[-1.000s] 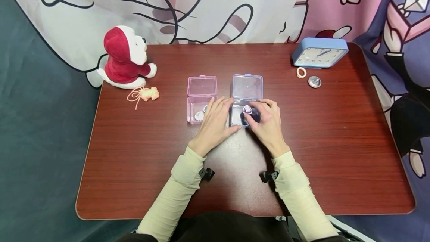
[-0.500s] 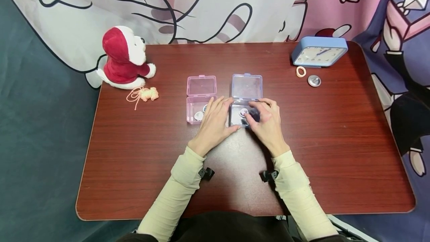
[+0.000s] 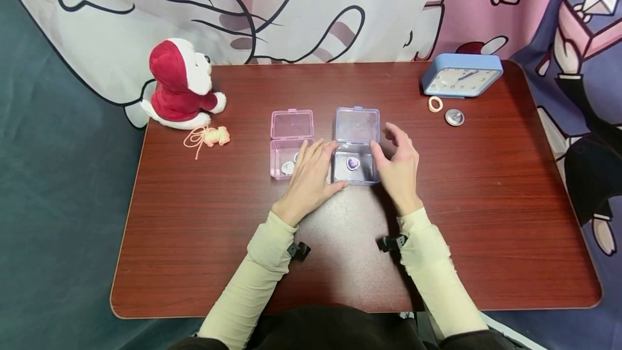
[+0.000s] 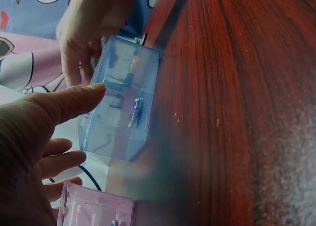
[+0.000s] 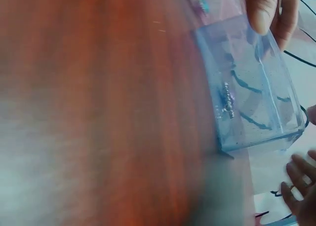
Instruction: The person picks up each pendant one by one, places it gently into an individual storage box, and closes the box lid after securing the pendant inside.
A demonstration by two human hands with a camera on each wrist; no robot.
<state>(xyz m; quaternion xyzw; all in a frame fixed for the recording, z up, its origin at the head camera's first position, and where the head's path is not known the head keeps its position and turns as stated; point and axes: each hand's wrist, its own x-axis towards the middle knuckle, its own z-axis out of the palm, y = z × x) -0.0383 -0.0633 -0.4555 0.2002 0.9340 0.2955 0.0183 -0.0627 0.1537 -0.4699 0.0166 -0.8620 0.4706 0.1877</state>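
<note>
A clear blue box [image 3: 356, 176] stands on the table with its lid [image 3: 357, 125] raised. On its floor lies a small round purple piece with a silvery beaded rim [image 3: 353, 163]. My left hand [image 3: 311, 177] holds the box at its left side, thumb on the front edge and fingertips at the back corner. The thumb [image 4: 79, 102] overlaps the box wall in the left wrist view. Just past the box's right side, my right hand [image 3: 399, 169] has thumb and fingers apart, with nothing between them. A pink box [image 3: 278, 151], partly behind my left hand, stands open with small round pieces inside.
A red-and-white plush toy [image 3: 182, 88] sits at the back left, a bundle of peach yarn [image 3: 209, 135] before it. At the back right are a blue clock [image 3: 462, 75], a pale ring [image 3: 435, 104] and a silvery round piece [image 3: 454, 118].
My right hand has let go of the purple piece, which now lies on the blue box's floor. It has drawn back to the right, its fingers spreading. My left hand stays put.
</note>
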